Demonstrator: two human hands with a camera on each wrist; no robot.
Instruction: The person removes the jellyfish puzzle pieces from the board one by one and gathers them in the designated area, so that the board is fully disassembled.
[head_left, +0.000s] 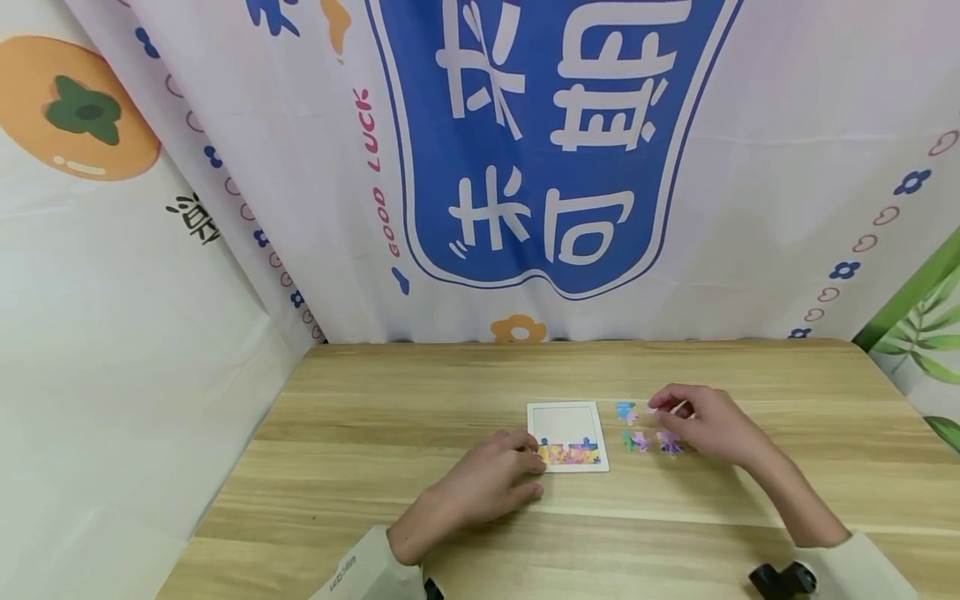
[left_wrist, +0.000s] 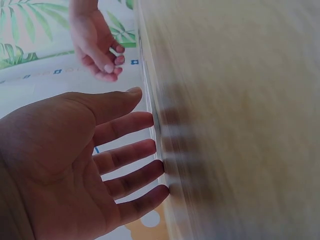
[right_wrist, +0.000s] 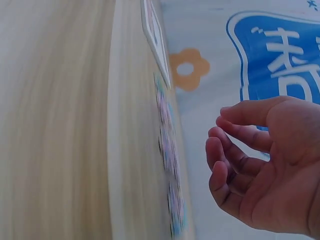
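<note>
A white puzzle tray (head_left: pixel 564 422) lies on the table, its bottom row filled with colourful joined jigsaw pieces (head_left: pixel 572 453). My left hand (head_left: pixel 495 477) rests at the tray's left edge, fingers extended; in the left wrist view, those fingers (left_wrist: pixel 132 150) reach to the tabletop. Loose jigsaw pieces lie right of the tray, among them a blue-and-pink piece (head_left: pixel 626 412), a green-and-pink one (head_left: pixel 635 441) and a purple one (head_left: pixel 669 442). Just above them hovers my right hand (head_left: pixel 701 421), fingers loosely bent. Nothing shows between its fingertips (right_wrist: pixel 225 111) in the right wrist view.
The wooden table (head_left: pixel 360 417) reaches back to a printed cloth (head_left: pixel 465 308) hanging behind it. Another white cloth (head_left: pixel 135 375) hangs along the left side. A black wrist device (head_left: pixel 782 579) sits at my right sleeve.
</note>
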